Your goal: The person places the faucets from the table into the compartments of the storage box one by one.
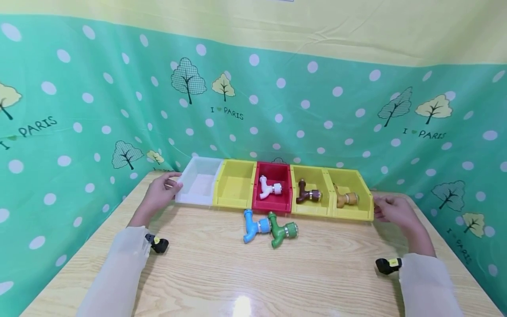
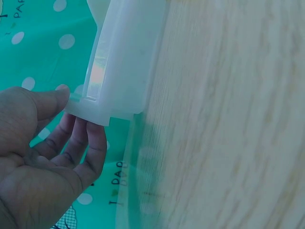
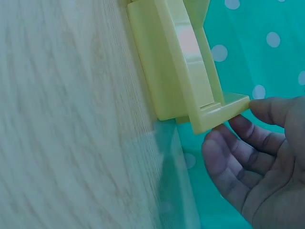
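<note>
A row of joined bins spans the table: a white bin at the left end, a yellow one beside it, a red bin in the middle, then two more yellow bins. My left hand grips the white bin's outer edge, thumb at the rim and fingers beneath it in the left wrist view. At the other end, my right hand pinches the rim of the end yellow bin. A white tap lies in the red bin, a brown tap and an orange tap in the right-hand yellow ones.
In front of the row, a blue tap and a green tap lie side by side on the wooden table. A green dotted curtain hangs right behind the bins and along both sides.
</note>
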A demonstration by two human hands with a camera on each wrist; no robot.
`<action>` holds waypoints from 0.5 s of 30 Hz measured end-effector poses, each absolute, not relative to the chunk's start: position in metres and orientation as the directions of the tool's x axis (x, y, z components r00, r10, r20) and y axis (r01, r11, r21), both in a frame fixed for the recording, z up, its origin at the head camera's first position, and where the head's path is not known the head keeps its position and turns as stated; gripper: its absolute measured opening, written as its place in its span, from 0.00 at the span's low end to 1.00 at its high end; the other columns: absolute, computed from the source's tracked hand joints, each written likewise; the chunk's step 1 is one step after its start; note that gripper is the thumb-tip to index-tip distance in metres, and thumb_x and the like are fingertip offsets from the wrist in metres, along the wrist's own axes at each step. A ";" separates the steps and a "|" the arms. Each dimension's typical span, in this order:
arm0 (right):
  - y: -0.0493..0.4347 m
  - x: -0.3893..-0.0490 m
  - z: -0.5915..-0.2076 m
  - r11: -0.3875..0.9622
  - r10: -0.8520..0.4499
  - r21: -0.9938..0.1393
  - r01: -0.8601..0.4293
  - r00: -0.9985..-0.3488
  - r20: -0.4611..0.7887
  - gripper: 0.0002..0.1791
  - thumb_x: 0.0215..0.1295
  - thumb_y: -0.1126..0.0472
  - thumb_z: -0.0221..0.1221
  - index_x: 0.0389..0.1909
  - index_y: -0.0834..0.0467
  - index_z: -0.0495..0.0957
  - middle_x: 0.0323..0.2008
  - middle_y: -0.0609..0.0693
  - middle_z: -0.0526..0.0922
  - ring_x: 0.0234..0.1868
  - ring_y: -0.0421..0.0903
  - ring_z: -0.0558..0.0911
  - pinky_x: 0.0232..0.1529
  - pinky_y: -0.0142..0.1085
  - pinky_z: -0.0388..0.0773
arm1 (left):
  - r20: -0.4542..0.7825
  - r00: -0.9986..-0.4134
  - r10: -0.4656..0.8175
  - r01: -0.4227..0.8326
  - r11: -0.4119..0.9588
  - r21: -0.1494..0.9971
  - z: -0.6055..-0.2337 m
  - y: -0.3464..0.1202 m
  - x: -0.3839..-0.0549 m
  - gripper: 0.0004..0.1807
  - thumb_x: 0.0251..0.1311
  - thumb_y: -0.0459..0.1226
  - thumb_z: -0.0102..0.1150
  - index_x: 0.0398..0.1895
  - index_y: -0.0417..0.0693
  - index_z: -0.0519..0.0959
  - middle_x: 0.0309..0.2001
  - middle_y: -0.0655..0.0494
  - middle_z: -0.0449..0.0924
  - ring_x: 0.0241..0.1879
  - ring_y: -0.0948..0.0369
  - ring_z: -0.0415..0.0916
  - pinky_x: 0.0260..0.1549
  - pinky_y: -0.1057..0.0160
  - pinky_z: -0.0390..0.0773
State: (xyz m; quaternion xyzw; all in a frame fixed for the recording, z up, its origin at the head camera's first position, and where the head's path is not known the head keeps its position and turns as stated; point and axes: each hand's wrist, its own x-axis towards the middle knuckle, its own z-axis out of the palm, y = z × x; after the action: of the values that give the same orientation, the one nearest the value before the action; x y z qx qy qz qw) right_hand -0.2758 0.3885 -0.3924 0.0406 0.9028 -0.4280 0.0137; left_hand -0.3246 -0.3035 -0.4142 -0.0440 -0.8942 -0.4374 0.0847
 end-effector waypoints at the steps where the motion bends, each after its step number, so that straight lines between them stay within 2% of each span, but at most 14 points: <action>1: 0.389 -0.277 -0.393 0.614 0.063 -0.783 0.095 -0.996 -0.071 0.35 0.83 0.46 0.41 0.62 0.79 0.68 0.44 0.63 0.81 0.39 0.48 0.84 0.40 0.39 0.87 | 0.188 -0.982 0.003 0.150 0.614 0.775 -0.414 -0.303 -0.325 0.26 0.77 0.42 0.53 0.74 0.45 0.68 0.51 0.38 0.77 0.48 0.45 0.79 0.39 0.58 0.87; 5: 0.388 -0.279 -0.395 0.555 0.090 -0.821 0.136 -0.991 -0.103 0.33 0.83 0.47 0.42 0.60 0.78 0.69 0.42 0.60 0.81 0.37 0.45 0.83 0.41 0.38 0.87 | 0.180 -0.984 0.003 0.144 0.610 0.779 -0.413 -0.303 -0.324 0.26 0.77 0.42 0.53 0.74 0.45 0.68 0.51 0.38 0.77 0.48 0.45 0.78 0.39 0.57 0.87; 10: 0.385 -0.280 -0.395 0.542 0.095 -0.827 0.147 -0.989 -0.114 0.34 0.83 0.46 0.41 0.59 0.77 0.70 0.41 0.59 0.80 0.37 0.45 0.82 0.40 0.37 0.87 | 0.175 -0.985 -0.001 0.137 0.615 0.776 -0.413 -0.304 -0.324 0.26 0.77 0.41 0.53 0.74 0.45 0.67 0.51 0.38 0.77 0.48 0.44 0.79 0.41 0.52 0.87; 15: 0.383 -0.279 -0.394 0.555 0.084 -0.820 0.140 -0.990 -0.113 0.34 0.83 0.46 0.40 0.59 0.78 0.69 0.41 0.59 0.79 0.37 0.46 0.81 0.41 0.38 0.87 | 0.177 -0.984 0.008 0.144 0.619 0.772 -0.412 -0.304 -0.325 0.27 0.77 0.44 0.53 0.74 0.45 0.67 0.52 0.37 0.76 0.50 0.44 0.78 0.40 0.56 0.86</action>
State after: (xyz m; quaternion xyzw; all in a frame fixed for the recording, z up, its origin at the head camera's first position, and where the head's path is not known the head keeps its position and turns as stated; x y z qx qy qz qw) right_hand -0.2786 0.3834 -0.3935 0.0636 0.8812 -0.4675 0.0302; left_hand -0.3246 -0.3043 -0.4118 -0.0422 -0.8963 -0.4345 0.0785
